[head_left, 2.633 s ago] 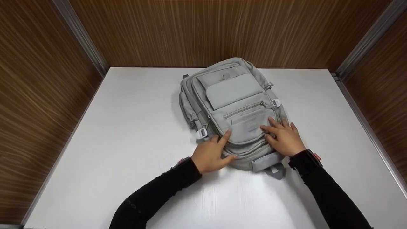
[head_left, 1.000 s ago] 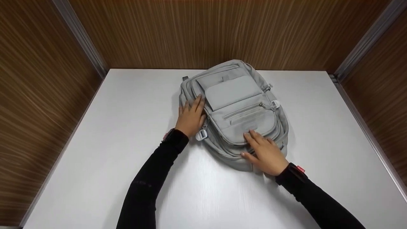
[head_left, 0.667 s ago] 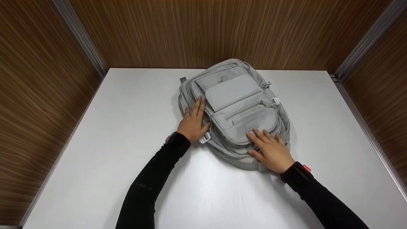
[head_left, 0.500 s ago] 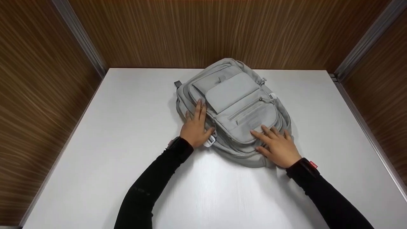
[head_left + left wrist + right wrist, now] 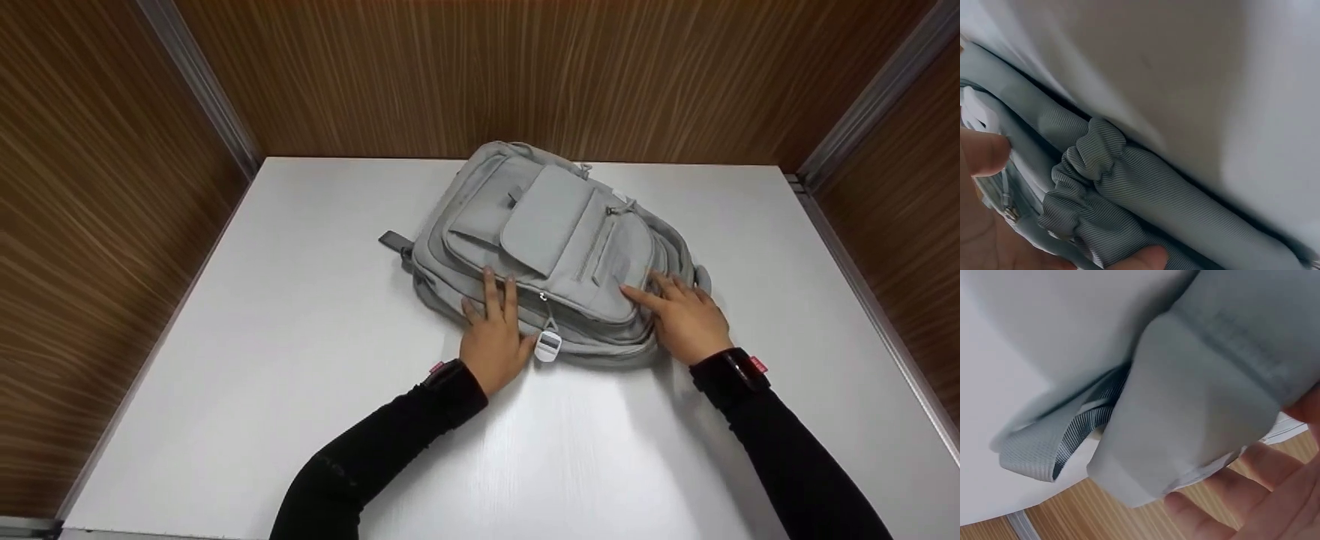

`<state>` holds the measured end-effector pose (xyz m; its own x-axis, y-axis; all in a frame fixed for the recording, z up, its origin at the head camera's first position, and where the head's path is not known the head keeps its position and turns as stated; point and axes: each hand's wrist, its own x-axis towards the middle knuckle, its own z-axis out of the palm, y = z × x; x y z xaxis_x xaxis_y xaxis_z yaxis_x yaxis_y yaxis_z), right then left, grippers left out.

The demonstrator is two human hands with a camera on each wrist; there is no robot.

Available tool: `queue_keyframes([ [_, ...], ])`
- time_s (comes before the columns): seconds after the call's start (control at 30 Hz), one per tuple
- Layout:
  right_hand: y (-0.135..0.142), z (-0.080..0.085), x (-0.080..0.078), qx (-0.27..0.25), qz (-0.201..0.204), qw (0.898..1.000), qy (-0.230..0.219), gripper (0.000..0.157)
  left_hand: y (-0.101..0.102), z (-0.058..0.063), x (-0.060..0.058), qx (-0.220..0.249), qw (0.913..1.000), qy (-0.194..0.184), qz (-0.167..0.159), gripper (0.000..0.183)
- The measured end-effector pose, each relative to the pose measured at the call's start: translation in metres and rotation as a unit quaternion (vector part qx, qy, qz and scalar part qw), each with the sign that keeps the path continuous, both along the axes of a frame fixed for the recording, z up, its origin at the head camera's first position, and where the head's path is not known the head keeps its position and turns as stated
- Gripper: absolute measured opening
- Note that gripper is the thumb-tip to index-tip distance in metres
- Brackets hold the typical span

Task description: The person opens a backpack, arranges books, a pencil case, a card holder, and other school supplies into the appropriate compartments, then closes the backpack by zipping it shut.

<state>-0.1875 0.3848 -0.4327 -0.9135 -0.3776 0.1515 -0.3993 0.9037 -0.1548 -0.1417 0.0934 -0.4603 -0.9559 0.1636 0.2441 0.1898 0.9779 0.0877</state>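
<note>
A light grey backpack (image 5: 551,214) lies front side up on the white table, its top toward the back left. My left hand (image 5: 495,349) rests on the near side, fingers straight, thumb beside a white buckle (image 5: 548,345). At the bottom end, my right hand (image 5: 686,321) touches the lower front pocket and edge with spread fingers. The left wrist view shows a gathered side pocket (image 5: 1100,152) beneath my thumb and fingers. In the right wrist view, a webbing strap (image 5: 1036,453) loops out from the bag's underside, and my fingertips (image 5: 1179,503) lie along the bag's edge.
The white table (image 5: 300,360) stretches on both sides of the bag and in front of it. Wood-grain panels (image 5: 420,75) enclose the back and both sides, joined by metal corner strips (image 5: 206,90). A dark tab (image 5: 394,241) sticks out at the bag's left.
The backpack has turned counterclockwise, its top swinging left and its bottom moving right and back. Both hands have stayed on it; my left hand has moved right and toward the front edge.
</note>
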Motion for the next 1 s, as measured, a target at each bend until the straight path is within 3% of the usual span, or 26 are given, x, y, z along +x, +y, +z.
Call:
queue_keyframes([
  [0.13,0.000,0.002,-0.001,-0.010,-0.018,1.000,0.006,0.055,0.005,0.002,0.005,-0.012,0.9998,-0.010,-0.010,0.094],
  [0.3,-0.011,0.003,0.004,-0.036,-0.020,0.997,0.060,0.046,-0.001,0.017,0.005,0.029,0.9985,-0.038,-0.026,0.087],
  [0.43,-0.029,0.006,0.014,-0.097,0.007,0.986,0.135,0.041,-0.010,0.031,0.001,0.013,0.9996,0.012,-0.020,0.077],
  [0.57,-0.055,0.009,0.027,-0.133,0.067,0.968,0.203,0.028,-0.016,0.036,-0.009,-0.022,0.9963,0.076,-0.034,0.073],
  [0.67,-0.075,0.008,0.036,-0.114,0.093,0.963,0.225,0.008,-0.015,0.035,-0.019,-0.030,0.9912,0.103,-0.079,0.066],
  [0.7,-0.082,0.007,0.039,-0.100,0.091,0.965,0.226,0.009,-0.014,0.035,-0.022,-0.026,0.9892,0.108,-0.096,0.064],
  [0.83,-0.102,0.001,0.043,-0.028,0.051,0.975,0.215,0.031,-0.007,0.031,-0.032,0.001,0.9818,0.121,-0.147,0.055],
  [1.0,-0.120,-0.006,0.035,0.021,0.011,0.978,0.208,0.039,0.001,0.028,-0.035,0.020,0.9790,0.118,-0.165,0.046],
])
